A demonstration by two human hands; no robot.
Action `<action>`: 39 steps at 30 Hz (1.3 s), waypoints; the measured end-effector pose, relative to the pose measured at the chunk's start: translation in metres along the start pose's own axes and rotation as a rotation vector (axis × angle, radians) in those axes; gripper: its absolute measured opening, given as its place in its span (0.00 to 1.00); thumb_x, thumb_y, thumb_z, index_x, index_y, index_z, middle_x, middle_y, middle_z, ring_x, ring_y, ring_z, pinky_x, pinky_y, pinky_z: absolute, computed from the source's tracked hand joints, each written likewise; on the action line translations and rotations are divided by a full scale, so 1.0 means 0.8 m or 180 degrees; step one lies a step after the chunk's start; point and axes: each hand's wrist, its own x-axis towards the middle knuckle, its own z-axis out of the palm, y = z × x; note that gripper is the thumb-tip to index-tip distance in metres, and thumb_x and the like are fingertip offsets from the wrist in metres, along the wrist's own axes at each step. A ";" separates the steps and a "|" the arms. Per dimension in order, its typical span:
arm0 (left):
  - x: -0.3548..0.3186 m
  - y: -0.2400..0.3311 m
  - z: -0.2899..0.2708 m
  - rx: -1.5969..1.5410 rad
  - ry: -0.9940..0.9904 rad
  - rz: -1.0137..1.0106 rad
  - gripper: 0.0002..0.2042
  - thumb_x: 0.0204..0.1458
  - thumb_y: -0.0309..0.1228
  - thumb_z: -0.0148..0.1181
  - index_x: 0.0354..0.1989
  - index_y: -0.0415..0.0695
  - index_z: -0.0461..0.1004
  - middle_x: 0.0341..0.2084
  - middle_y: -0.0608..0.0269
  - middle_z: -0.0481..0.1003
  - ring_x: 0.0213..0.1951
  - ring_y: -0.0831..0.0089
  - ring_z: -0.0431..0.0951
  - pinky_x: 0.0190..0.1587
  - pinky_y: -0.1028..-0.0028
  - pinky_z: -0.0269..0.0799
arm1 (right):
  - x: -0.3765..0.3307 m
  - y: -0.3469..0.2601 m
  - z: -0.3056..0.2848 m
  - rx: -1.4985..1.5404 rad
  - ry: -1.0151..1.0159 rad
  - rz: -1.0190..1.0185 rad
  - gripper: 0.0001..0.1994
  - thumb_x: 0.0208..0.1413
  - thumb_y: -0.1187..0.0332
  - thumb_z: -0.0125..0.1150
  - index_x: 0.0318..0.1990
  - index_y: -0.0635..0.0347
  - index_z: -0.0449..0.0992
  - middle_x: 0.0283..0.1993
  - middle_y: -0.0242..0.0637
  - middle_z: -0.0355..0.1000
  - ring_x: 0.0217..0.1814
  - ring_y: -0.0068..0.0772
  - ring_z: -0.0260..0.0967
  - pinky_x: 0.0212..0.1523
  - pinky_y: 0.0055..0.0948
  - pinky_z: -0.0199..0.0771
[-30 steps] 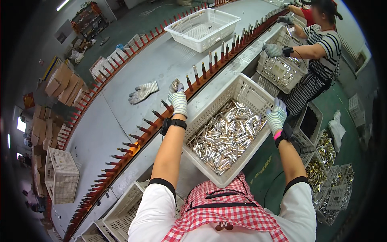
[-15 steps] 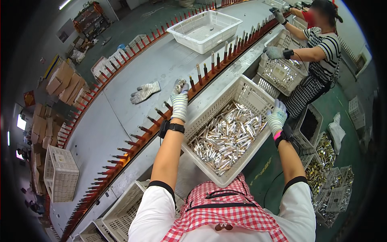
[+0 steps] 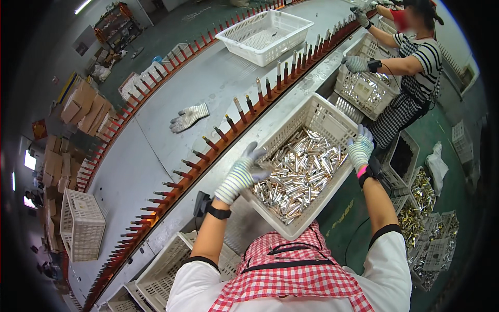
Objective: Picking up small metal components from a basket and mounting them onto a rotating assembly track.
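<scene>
My left hand [image 3: 240, 176], in a striped grey-tipped glove, is open over the left rim of a white plastic crate [image 3: 261, 212]. Its fingers are spread, partly blurred, and nothing shows in them. Many loose shiny metal tubes [image 3: 306, 174] fill the crate's bottom. My right hand [image 3: 360, 147], gloved alike, is curled over the crate's right rim. Beyond the left hand runs a curved line of upright red-brown spindles [image 3: 208, 142] with dark tips. Some spindles farther along carry silvery tubes [image 3: 260, 86]; one light-topped tube [image 3: 238, 104] stands nearest me.
A loose glove [image 3: 189, 117] lies on the grey metal tabletop [image 3: 150, 177]. A nearly bare white basket [image 3: 264, 36] stands farther back, another crate [image 3: 80, 226] at left. To the right a co-worker [image 3: 416, 67] stands by a crate [image 3: 366, 93] of tubes. More filled crates [image 3: 429, 244] sit on the floor.
My left hand has left the spindle line and come back toward me to the crate, its fingers opening out. The spindles have shifted toward the far right. My right hand stays on the rim.
</scene>
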 end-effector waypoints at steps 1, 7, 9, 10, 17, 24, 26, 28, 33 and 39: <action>-0.012 -0.011 0.011 0.0385 0.0247 0.0185 0.28 0.46 0.42 0.68 0.56 0.45 0.71 0.58 0.48 0.69 0.59 0.52 0.69 0.58 0.62 0.69 | 0.003 -0.003 0.000 -0.0019 0.0007 -0.0015 0.33 0.41 0.63 0.65 0.60 0.55 0.65 0.59 0.40 0.62 0.64 0.46 0.57 0.57 0.49 0.62; -0.035 -0.032 0.049 0.0473 0.1110 -0.0010 0.14 0.52 0.39 0.60 0.42 0.45 0.76 0.42 0.53 0.77 0.43 0.54 0.78 0.45 0.63 0.74 | 0.020 -0.012 -0.016 -0.0249 -0.0404 0.0064 0.34 0.45 0.63 0.62 0.63 0.56 0.62 0.60 0.45 0.62 0.63 0.51 0.58 0.57 0.50 0.62; -0.034 -0.037 0.050 0.0417 0.1207 -0.0116 0.12 0.53 0.37 0.59 0.37 0.41 0.78 0.36 0.50 0.78 0.40 0.54 0.78 0.44 0.63 0.73 | 0.027 -0.009 -0.014 -0.0259 -0.0511 0.0104 0.34 0.45 0.63 0.62 0.64 0.56 0.62 0.60 0.45 0.63 0.62 0.51 0.59 0.57 0.51 0.62; -0.034 -0.038 0.052 0.0428 0.1230 -0.0116 0.12 0.53 0.37 0.59 0.37 0.41 0.78 0.36 0.50 0.78 0.40 0.54 0.78 0.44 0.63 0.73 | 0.028 -0.006 -0.012 -0.0286 -0.0508 0.0172 0.34 0.44 0.62 0.63 0.62 0.55 0.63 0.58 0.42 0.64 0.62 0.48 0.60 0.56 0.49 0.63; -0.032 -0.035 0.055 0.0692 0.1137 -0.0347 0.12 0.55 0.38 0.58 0.34 0.41 0.78 0.31 0.49 0.78 0.35 0.52 0.78 0.39 0.63 0.73 | 0.030 0.005 0.000 -0.0275 -0.0377 0.0161 0.31 0.45 0.62 0.63 0.60 0.54 0.65 0.55 0.40 0.66 0.60 0.46 0.62 0.53 0.49 0.65; -0.034 -0.034 0.056 0.0974 0.1142 -0.0283 0.13 0.54 0.41 0.57 0.31 0.43 0.78 0.30 0.53 0.78 0.33 0.54 0.78 0.38 0.62 0.73 | 0.026 0.005 -0.001 -0.0315 -0.0427 0.0214 0.32 0.44 0.61 0.65 0.60 0.54 0.65 0.57 0.39 0.65 0.62 0.45 0.61 0.56 0.48 0.65; -0.035 -0.031 0.055 0.0983 0.1160 -0.0353 0.14 0.54 0.42 0.56 0.30 0.43 0.78 0.29 0.53 0.78 0.33 0.54 0.78 0.39 0.62 0.73 | 0.027 0.005 -0.003 -0.0317 -0.0494 0.0221 0.32 0.44 0.61 0.65 0.60 0.54 0.64 0.58 0.40 0.65 0.62 0.45 0.61 0.56 0.48 0.65; -0.035 -0.028 0.051 0.1157 0.1085 -0.0321 0.14 0.54 0.42 0.56 0.29 0.43 0.78 0.29 0.53 0.78 0.33 0.54 0.78 0.39 0.61 0.73 | 0.027 0.002 -0.007 -0.0332 -0.0538 0.0214 0.32 0.44 0.61 0.66 0.60 0.54 0.64 0.58 0.40 0.65 0.62 0.46 0.61 0.55 0.49 0.65; -0.032 -0.023 0.050 0.1243 0.1001 -0.0447 0.14 0.54 0.41 0.56 0.28 0.41 0.76 0.27 0.50 0.76 0.34 0.52 0.76 0.39 0.60 0.71 | 0.029 -0.003 -0.018 -0.0326 -0.0568 0.0223 0.31 0.47 0.61 0.64 0.61 0.53 0.62 0.58 0.42 0.65 0.62 0.47 0.61 0.56 0.50 0.65; -0.036 -0.020 0.060 0.0772 0.1694 -0.0208 0.10 0.55 0.36 0.57 0.38 0.42 0.76 0.35 0.51 0.77 0.39 0.52 0.77 0.44 0.60 0.72 | 0.029 -0.011 -0.034 -0.0334 -0.0654 0.0212 0.32 0.49 0.60 0.62 0.62 0.55 0.61 0.59 0.44 0.64 0.62 0.49 0.60 0.57 0.51 0.65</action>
